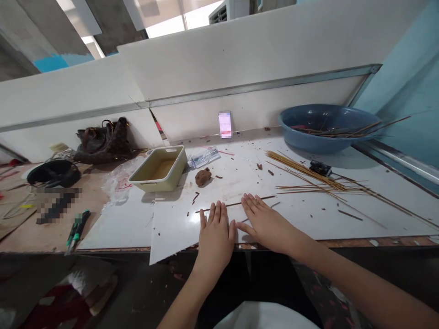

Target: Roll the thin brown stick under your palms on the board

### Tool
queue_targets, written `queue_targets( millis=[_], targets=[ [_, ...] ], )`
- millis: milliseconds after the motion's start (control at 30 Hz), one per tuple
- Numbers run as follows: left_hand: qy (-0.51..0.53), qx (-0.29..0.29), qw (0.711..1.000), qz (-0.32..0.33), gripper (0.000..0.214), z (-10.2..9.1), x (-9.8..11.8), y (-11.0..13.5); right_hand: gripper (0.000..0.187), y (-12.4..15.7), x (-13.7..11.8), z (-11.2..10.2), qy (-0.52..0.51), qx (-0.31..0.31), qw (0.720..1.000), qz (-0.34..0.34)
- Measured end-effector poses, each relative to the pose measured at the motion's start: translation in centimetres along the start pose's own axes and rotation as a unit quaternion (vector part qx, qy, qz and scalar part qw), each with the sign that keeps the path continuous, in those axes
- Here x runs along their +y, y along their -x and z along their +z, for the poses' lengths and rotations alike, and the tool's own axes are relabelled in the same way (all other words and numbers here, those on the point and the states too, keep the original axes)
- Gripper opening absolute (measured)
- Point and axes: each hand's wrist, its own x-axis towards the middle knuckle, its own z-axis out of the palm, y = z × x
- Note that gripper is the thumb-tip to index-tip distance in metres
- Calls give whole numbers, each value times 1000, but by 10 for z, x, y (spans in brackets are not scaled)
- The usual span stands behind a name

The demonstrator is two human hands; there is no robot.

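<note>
My left hand (215,235) and my right hand (265,220) lie flat, palms down and fingers spread, on a white board (178,228). A thin brown stick (236,204) runs across the board beneath my fingertips, its middle hidden by them. Neither hand grips anything. Beyond my left hand sits a lump of brown clay (203,176), with small clay crumbs scattered around it. To the right of my right hand lies a loose spread of bamboo skewers (308,180).
A blue plastic basin (325,130) holding more skewers stands at the back right. A cream tray (159,170), a clear packet (204,157) and a blurred phone (225,124) stand along the back. A handbag (103,142) and a green-handled tool (77,230) lie on the wooden bench to the left.
</note>
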Motion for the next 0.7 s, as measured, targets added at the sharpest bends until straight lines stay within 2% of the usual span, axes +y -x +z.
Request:
queue_targets(
  millis=[100, 167, 233, 333, 400, 467, 567, 700],
  targets=[
    [8, -13, 1000, -18, 61, -4, 2, -21, 94, -19, 5, -6, -3, -23, 1000, 20],
    [10, -21, 999, -27, 62, -4, 3, -25, 94, -23, 5, -7, 0, -33, 999, 29],
    [8, -16, 1000, -23, 62, -2, 2, -16, 94, -16, 2, -5, 0, -20, 1000, 23],
    [11, 1, 1000, 9, 61, 4, -4, 10, 90, 9, -3, 2, -1, 22, 1000, -2],
    [19, 1, 999, 25, 61, 5, -8, 24, 87, 22, -5, 5, 1, 25, 1000, -12],
    [23, -4, 999, 26, 61, 4, -9, 27, 88, 24, -4, 4, 4, 8, 1000, -15],
    [27, -11, 999, 18, 61, 0, -1, 7, 88, 9, 3, -4, 0, -15, 1000, -12],
    [36, 2, 999, 0, 60, 0, 14, -24, 79, -12, 11, -14, -18, -32, 999, -14]
  ],
)
